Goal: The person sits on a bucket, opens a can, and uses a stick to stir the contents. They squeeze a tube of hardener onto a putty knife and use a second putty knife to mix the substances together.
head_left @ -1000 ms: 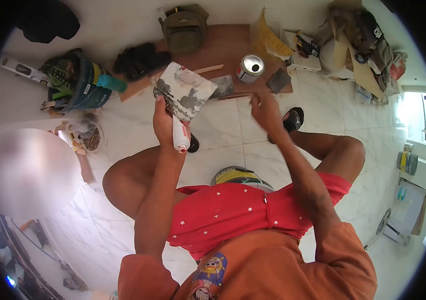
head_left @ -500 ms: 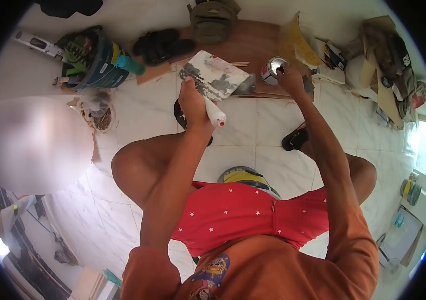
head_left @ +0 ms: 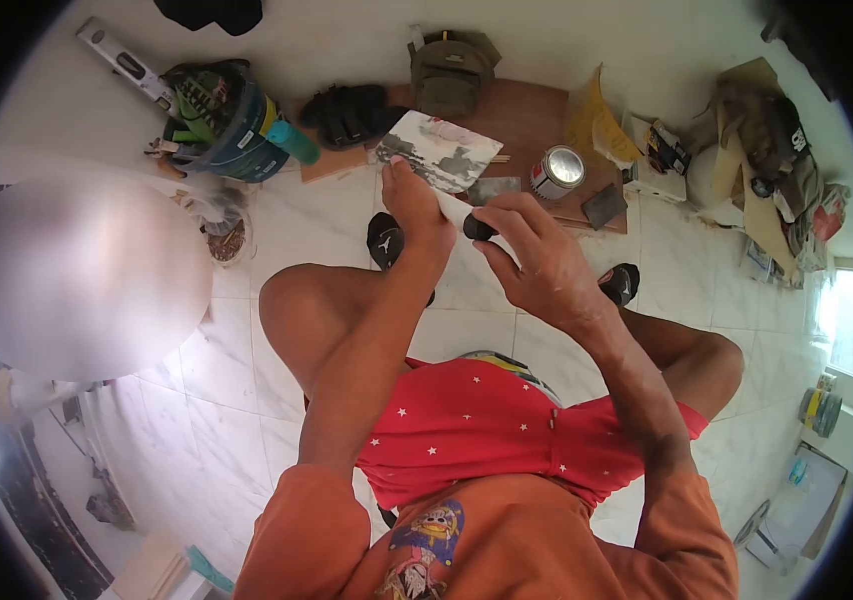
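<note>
L hand (head_left: 415,203) grips 1 flat rectangular board (head_left: 452,148), white w/ rough grey smears, plus 1 slim white tube (head_left: 455,209), both out in front of the torso. R hand (head_left: 553,268) pinches 1 round black cap (head_left: 478,228) at the tube's near end; can't tell if seated. Beyond, on 1 smooth brown panel (head_left: 527,105): 1 cyl. metal tin (head_left: 559,172) w/ shiny lid, 1 dark rect. pad (head_left: 604,207).

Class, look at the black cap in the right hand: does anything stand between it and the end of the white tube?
Nothing visible stands in between: the right hand holds the black cap right at the end of the white tube, which the left hand grips. Whether it is seated cannot be told.
</note>
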The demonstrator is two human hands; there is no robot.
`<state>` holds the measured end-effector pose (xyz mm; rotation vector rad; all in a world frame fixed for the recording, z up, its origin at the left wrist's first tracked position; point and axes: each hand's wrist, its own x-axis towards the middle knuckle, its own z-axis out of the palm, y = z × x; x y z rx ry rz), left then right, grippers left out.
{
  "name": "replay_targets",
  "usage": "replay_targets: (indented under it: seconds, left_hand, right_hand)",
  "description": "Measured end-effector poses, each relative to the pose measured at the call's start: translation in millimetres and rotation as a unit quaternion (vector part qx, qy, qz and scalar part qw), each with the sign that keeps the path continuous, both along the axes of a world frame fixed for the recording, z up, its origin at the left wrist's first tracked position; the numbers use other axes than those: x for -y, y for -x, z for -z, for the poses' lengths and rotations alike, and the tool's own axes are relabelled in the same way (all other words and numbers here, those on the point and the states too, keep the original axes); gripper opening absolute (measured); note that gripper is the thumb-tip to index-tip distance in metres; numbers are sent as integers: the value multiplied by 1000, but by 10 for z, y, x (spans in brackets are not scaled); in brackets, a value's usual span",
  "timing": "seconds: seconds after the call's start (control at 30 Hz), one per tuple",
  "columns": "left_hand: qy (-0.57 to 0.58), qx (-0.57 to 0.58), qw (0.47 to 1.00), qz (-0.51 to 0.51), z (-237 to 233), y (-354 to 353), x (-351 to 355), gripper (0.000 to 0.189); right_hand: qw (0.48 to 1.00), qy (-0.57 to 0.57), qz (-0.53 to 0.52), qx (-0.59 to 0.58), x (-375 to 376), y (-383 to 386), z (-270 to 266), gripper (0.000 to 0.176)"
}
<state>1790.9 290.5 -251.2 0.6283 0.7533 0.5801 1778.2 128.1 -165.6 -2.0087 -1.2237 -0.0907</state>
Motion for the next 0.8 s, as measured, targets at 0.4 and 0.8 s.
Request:
replay_targets:
  seconds: [0.4, 0.8]
  left_hand:
    - [-171, 41, 981, -82, -82, 39, 22, 31]
    - [-408, -17, 906, -107, -204, 123, 30, 42]
  right_hand:
    - [998, -30, 36, 31, 72, 247, 118, 33]
    - [968, -104, 185, -135, -61, 409, 238, 23]
